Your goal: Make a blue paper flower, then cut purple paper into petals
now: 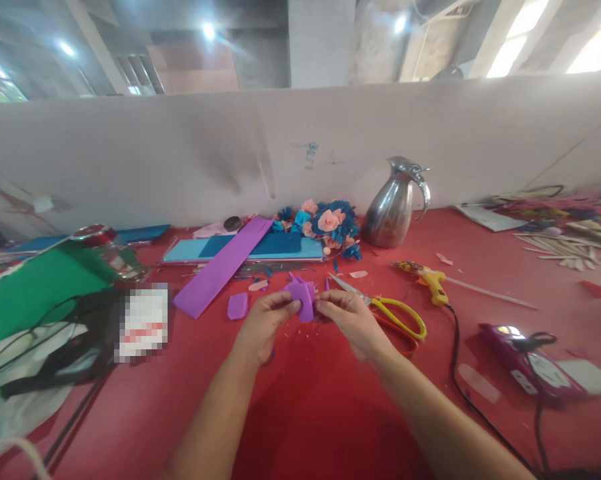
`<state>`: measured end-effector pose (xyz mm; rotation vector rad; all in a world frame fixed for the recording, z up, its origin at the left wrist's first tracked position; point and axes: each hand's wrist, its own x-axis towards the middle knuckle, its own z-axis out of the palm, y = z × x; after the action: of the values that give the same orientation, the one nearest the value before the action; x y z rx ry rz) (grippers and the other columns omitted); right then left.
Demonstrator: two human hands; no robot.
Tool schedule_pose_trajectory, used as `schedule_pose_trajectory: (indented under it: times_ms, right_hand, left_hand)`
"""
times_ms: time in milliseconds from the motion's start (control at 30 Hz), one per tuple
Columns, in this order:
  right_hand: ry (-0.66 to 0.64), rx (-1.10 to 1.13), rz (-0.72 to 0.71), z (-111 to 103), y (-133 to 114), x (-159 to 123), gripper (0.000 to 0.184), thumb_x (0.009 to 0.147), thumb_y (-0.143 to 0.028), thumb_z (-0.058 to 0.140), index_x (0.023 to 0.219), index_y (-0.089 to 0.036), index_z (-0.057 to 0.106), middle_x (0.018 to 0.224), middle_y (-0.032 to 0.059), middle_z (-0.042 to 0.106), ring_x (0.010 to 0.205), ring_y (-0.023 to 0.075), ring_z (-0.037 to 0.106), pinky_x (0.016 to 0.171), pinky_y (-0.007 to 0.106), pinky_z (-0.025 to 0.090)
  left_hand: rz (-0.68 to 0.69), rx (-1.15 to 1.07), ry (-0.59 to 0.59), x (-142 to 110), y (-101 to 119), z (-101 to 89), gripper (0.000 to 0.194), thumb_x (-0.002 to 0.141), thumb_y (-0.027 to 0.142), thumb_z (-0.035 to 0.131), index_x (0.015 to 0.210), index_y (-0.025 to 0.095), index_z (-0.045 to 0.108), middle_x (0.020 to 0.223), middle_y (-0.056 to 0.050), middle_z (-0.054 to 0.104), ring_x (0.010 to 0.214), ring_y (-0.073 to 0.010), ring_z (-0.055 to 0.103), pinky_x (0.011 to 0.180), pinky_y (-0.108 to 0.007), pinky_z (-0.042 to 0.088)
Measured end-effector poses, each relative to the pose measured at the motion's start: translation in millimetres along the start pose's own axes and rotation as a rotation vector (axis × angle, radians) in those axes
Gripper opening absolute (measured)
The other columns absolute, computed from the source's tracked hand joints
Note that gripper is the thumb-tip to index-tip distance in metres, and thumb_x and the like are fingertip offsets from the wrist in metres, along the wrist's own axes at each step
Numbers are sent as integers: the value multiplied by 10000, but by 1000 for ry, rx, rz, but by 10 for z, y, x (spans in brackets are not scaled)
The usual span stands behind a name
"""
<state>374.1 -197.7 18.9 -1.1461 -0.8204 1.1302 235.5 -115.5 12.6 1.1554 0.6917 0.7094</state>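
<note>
Between my two hands is a small folded piece of purple crepe paper [304,301]. My left hand [269,319] pinches its left side between thumb and fingers. On the opposite edge, the thumb and fingertips of my right hand [351,319] are closed on the same paper. A cut purple piece [237,306] lies on the table left of my hands, and a long purple strip [225,267] slants behind it. Just beyond my right hand rest scissors with yellow and orange handles [400,315], their blades pointing away to the left.
A yellow glue gun [433,283] with a black cord lies right, beyond a purple power strip [530,363]. At the back stand a metal jug [393,207] and paper flowers [333,223]. Blue paper sheets [190,249], a glass jar [113,253] and a green sheet [45,287] are left.
</note>
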Motion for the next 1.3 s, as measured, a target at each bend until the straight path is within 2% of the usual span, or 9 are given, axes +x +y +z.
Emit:
schedule_pose_trajectory:
  times_ms: [233,400,600,733,1000,1167,1300]
  right_hand:
    - [-40,1,-57,16,-20,-51,208,670,-365,717,704,-171,647,650,-8,636,614,111,546,630,255,421]
    - [-45,15,-63,27,-47,-69,197,665,-350,716,666,-169,641,616,-15,617,581,101,521,605,250,418]
    - [-35,28,-47,42,-93,-86,174,656,-326,694,617,-166,638,593,-18,605,554,94,515,588,249,438]
    - [-52,43,-42,44,-100,-84,178,652,-327,685,593,-167,635,587,-12,611,542,98,531,586,258,454]
    - [-41,25,-44,42,-83,-82,160,678,-306,646,611,-167,606,569,-23,581,548,95,516,586,244,437]
    - [-38,-53,-107,30,-17,-74,141,699,-289,650,688,-172,573,600,-38,553,555,90,483,562,232,392]
    - [-62,-60,-104,26,-4,-76,131,712,-293,629,674,-177,582,601,-29,572,559,98,499,566,241,406]
  left_hand:
    - [-66,-157,-32,4,-23,-2,275,522,295,862,740,167,753,695,-23,704,700,-138,612,703,-244,450]
    - [-111,-299,-99,-4,-68,60,270,537,230,859,771,161,743,695,-4,691,651,-107,603,678,-228,467]
    - [-192,-463,-177,-10,-136,119,255,553,173,842,779,132,731,732,-29,716,672,-134,637,714,-267,494]
    - [-205,-493,-193,3,-169,113,207,605,152,807,789,133,713,738,-26,719,670,-139,646,732,-289,504]
    - [-206,-497,-187,15,-158,120,250,577,159,824,800,144,714,750,-19,724,683,-135,648,728,-275,503]
    - [-182,-470,-153,11,-168,119,238,576,121,811,793,153,722,722,0,707,651,-102,619,676,-228,481]
    - [-202,-467,-152,13,-171,112,265,579,123,806,828,138,716,728,-11,710,654,-109,622,680,-239,484]
